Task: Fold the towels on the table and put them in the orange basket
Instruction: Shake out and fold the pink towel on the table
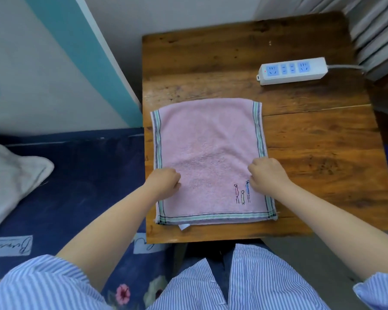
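A pink towel [208, 142] with striped borders and small embroidered figures lies flat on the wooden table [311, 139], folded with a doubled layer at its near edge. My left hand [164, 182] rests on the towel's left side with fingers curled down onto the cloth. On the towel's right side sits my right hand [267, 175], also with curled fingers against the fabric. Whether either hand pinches the cloth is hidden under the knuckles. No orange basket is in view.
A white power strip [292, 70] with a cable lies at the table's far right. A bed with a dark blue floral cover [76, 186] adjoins the table's left edge, with a grey pillow [9, 182] on it. A wall stands behind.
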`<state>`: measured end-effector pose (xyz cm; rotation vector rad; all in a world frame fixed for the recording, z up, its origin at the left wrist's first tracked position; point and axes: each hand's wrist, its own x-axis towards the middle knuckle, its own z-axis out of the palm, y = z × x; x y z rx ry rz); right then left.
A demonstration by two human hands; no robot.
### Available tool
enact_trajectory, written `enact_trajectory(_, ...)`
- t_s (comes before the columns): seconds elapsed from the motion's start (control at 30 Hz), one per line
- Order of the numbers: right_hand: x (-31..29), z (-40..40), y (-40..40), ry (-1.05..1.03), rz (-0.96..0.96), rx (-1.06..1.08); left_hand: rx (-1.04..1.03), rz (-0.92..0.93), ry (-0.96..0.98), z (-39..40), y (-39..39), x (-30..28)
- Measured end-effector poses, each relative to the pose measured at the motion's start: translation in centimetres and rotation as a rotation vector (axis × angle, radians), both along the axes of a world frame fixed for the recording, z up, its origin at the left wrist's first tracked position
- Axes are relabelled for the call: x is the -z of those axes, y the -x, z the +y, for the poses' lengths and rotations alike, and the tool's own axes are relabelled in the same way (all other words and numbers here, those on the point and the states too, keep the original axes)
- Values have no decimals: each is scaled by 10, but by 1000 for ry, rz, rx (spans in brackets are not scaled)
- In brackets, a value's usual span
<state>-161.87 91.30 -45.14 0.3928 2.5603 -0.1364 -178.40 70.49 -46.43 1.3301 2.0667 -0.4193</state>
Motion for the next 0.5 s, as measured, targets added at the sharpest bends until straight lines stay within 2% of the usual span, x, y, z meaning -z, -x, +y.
enact_trajectory(0.07, 6, 6, 24, 82, 200, 53, -153, 18, -113, 23, 11, 0)
enact_trajectory(0.13, 17, 13, 49, 158, 314, 70, -302, 18, -204, 46, 22, 3)
enact_trajectory(0.27, 41, 27, 97, 198, 261, 63, -511, 35, -321, 86, 46, 16)
enact_trajectory(0.4, 60, 40, 125, 186, 264, 112, -591, 104, -325, 106, 64, 29)
enact_trajectory(0.5, 72, 53, 137, 191, 268, 118, -574, 114, -389, 111, 75, 45)
